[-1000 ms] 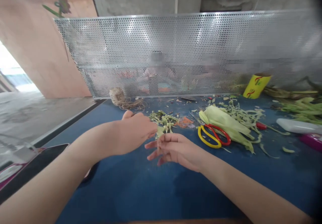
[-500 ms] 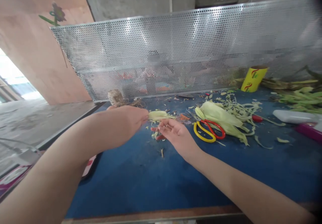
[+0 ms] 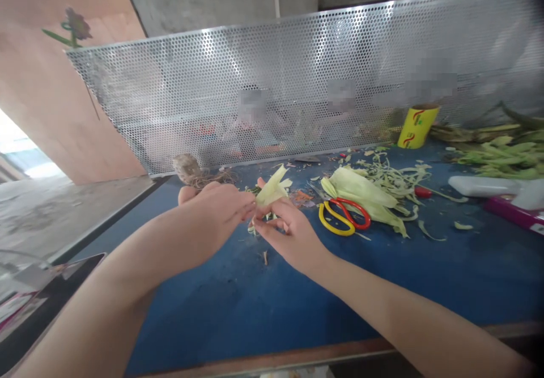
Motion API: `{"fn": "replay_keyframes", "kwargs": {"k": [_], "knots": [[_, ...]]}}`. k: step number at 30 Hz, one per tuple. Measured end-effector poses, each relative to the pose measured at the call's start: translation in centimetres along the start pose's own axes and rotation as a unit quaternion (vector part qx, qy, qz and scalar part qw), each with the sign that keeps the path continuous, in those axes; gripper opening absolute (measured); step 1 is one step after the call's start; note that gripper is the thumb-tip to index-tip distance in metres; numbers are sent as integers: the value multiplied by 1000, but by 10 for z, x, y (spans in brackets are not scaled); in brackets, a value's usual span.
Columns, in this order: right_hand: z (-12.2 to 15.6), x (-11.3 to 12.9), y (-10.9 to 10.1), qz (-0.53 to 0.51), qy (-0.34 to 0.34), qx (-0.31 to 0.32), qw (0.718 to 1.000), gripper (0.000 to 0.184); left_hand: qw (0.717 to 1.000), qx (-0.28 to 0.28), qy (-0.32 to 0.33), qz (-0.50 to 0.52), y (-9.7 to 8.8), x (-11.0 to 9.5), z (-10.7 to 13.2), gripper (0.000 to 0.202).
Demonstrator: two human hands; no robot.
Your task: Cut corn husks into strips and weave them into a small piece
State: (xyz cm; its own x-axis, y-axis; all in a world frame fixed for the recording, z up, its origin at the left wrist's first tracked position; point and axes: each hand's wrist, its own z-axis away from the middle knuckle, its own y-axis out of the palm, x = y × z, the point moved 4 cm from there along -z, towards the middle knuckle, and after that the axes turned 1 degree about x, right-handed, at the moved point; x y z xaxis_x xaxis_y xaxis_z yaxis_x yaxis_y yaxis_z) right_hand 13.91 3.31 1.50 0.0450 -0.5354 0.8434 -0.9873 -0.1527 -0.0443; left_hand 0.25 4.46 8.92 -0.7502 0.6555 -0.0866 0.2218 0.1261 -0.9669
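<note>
My left hand [image 3: 219,205] reaches in from the left, back up, its fingers curled; what lies inside them is hidden. Just beyond it shows a pale beige knob [image 3: 186,165] with brown stringy fibres [image 3: 215,177]; I cannot tell whether the hand holds them. A pale green piece of corn husk [image 3: 272,188] stands up between the two hands. My right hand [image 3: 291,228] is closed at the husk's lower end, its fingertips close to the left fingers. To its right, scissors with one yellow and one red handle [image 3: 345,217] lie against a larger husk [image 3: 365,188].
Shredded husk strips [image 3: 397,177], a yellow cardboard roll [image 3: 419,126], a white-and-purple tool [image 3: 484,186] and green leaves [image 3: 505,157] lie on the right of the blue table [image 3: 272,310]. Behind runs a perforated metal screen [image 3: 289,83], with people beyond. A dark device [image 3: 55,293] is at the left.
The pale husk piece, lying low before, now stands up between my hands. My right hand has moved in close to my left. The view has shifted slightly right.
</note>
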Motion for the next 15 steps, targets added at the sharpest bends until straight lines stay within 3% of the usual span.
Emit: {"fn": "replay_keyframes", "kwargs": {"k": [7,15], "knots": [[2,7,0,44,-55,8,997,7,996,63,-34,45,5,-5,-10,28],[4,9,2,99,-69,2,993,12,996,73,-25,43,18,-9,0,28]]}}
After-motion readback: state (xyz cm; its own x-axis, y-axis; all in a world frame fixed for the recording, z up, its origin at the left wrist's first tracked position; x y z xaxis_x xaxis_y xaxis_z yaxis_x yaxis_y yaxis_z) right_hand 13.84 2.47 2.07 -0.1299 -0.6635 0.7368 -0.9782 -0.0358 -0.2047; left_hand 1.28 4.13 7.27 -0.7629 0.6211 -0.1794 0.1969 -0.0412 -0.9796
